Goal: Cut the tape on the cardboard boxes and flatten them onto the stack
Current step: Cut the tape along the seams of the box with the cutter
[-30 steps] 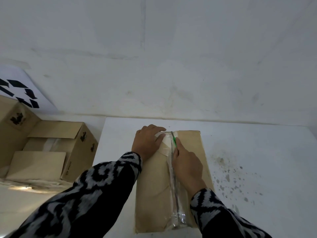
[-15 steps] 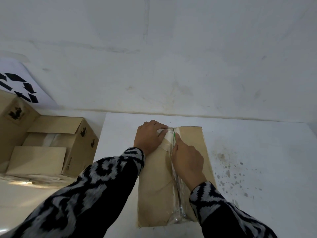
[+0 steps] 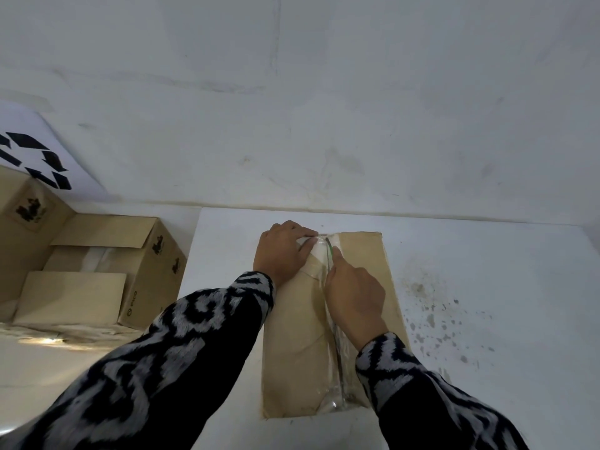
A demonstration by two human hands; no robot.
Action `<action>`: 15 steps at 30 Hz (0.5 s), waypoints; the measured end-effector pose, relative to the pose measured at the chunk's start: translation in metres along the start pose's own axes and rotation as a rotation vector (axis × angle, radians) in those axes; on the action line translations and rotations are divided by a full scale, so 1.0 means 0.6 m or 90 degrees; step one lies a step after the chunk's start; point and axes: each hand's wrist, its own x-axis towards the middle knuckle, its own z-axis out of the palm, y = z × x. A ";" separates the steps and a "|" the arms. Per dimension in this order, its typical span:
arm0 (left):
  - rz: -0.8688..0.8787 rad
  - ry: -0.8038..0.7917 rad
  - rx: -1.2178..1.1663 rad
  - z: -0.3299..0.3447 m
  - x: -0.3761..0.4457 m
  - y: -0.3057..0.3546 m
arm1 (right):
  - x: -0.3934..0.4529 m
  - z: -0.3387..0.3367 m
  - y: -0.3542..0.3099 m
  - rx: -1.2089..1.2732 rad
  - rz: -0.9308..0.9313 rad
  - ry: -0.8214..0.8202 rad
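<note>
Cardboard box [image 3: 298,345] lies flat on the white table [image 3: 487,319], long axis running from the near edge toward the far edge, left of table centre. Clear tape [image 3: 337,358] runs along its centre seam.

Right hand [image 3: 355,295] closed around a green-tipped cutter [image 3: 329,251], index finger extended along it; blade sits on the seam near the box's far end. Compared with 1.0 s ago, hand and blade have advanced slightly toward the far end.

Left hand [image 3: 282,251] pressed flat on the box's far-left corner, fingers spread over a white label [image 3: 316,251]; position unchanged.

Off the table's left edge: stack of cardboard [image 3: 97,271], unchanged.
</note>
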 end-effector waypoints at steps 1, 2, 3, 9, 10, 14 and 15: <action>-0.001 0.001 -0.001 0.000 0.000 0.000 | 0.000 -0.001 0.000 -0.002 0.000 -0.001; -0.002 0.001 -0.002 0.001 -0.001 0.001 | -0.001 -0.002 0.000 -0.004 -0.001 -0.002; -0.002 0.001 -0.002 0.002 -0.001 0.001 | -0.001 -0.003 0.001 -0.006 -0.001 -0.003; 0.002 0.014 0.003 0.001 -0.004 0.002 | -0.001 -0.006 0.001 -0.016 -0.004 -0.014; 0.003 0.013 0.009 0.001 -0.004 0.002 | -0.001 -0.006 0.001 -0.015 -0.004 -0.016; 0.013 0.012 0.027 0.000 -0.004 0.003 | 0.000 -0.014 0.001 0.003 -0.006 -0.014; 0.014 0.012 0.028 0.001 -0.004 0.003 | 0.001 -0.014 0.000 0.014 -0.003 -0.003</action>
